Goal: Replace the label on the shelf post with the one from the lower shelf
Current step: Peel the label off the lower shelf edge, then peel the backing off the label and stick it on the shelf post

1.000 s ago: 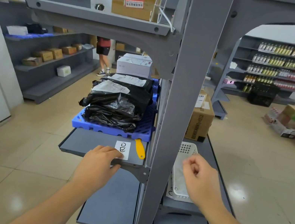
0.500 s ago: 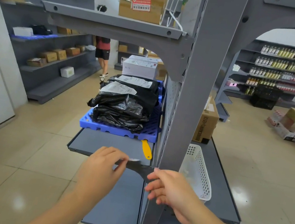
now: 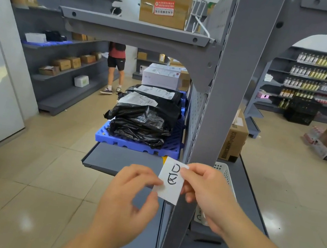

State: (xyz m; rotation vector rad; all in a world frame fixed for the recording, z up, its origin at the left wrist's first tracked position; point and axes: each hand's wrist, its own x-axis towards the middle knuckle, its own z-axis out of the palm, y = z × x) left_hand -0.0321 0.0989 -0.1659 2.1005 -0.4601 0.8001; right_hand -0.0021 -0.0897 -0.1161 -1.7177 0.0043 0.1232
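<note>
A: What are your fingers doing right now?

B: Your left fingers [image 3: 155, 184] are pinching the lower left edge of the label [image 3: 171, 181], thumb under, forefinger over. Your right fingers [image 3: 187, 175] are pinching its upper right edge. Both hands are closed on the paper, none of the fingers spread.

A: Why two hands on such a small slip?

B: You are probably keeping it flat and taut. It looks thin, and it may have a sticky back that would curl or catch on itself if only one corner were held. I cannot tell from here whether there is a backing to peel.

A: Where is the label sitting?

B: It is hanging in the air just in front of the post [image 3: 211, 132], slightly tilted, its right edge overlapping the post's face as seen from your head. The black hand-drawn marks are facing you. I cannot say if it is touching the metal.

A: And your hands themselves?

B: Your left hand [image 3: 129, 201] is working to the left of the post, above the lower shelf [image 3: 121, 160]; your right hand [image 3: 209, 195] is reaching round from the right, in front of the white basket [image 3: 224, 171].

A: Is the old label on the post?

B: I am not seeing one on the bare stretch above your hands. Behind them, I cannot tell.

A: What is the next move asking for?

B: Likely squaring the slip to the post's narrow face before pressing, since a crooked first touch would be hard to undo.
</note>
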